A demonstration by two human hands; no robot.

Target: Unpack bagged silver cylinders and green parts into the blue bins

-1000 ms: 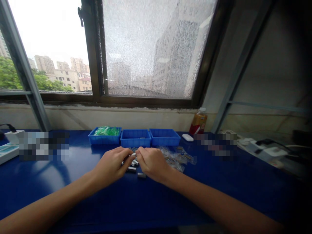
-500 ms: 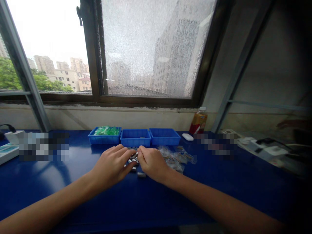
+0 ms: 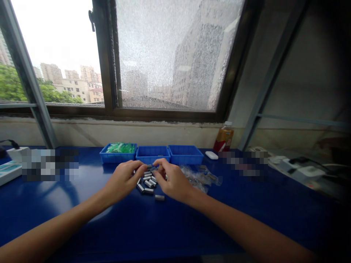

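Observation:
Several small grey metal pieces [image 3: 147,182] lie in a loose heap on the blue table [image 3: 82,219], one piece [image 3: 159,197] lying apart at the front. My left hand [image 3: 123,180] and my right hand [image 3: 171,179] hover over the heap with fingertips curled together in pinches, nearly meeting above it. What the fingertips hold is too small to make out. Just behind the hands stand three blue trays: the left tray [image 3: 117,157] holds green pieces, the middle tray [image 3: 152,155] and the right tray [image 3: 185,155] show nothing I can name.
Clear plastic bags [image 3: 200,177] lie right of the heap. A bottle with a white cap [image 3: 224,138] and a small white object [image 3: 211,155] stand at the back right. Devices and cables [image 3: 298,170] crowd the far right; a white box [image 3: 11,166] sits at far left.
Both hands have lifted off the heap and drawn slightly back towards the trays, uncovering more of the grey pieces. Their fingertips now meet higher above the pile.

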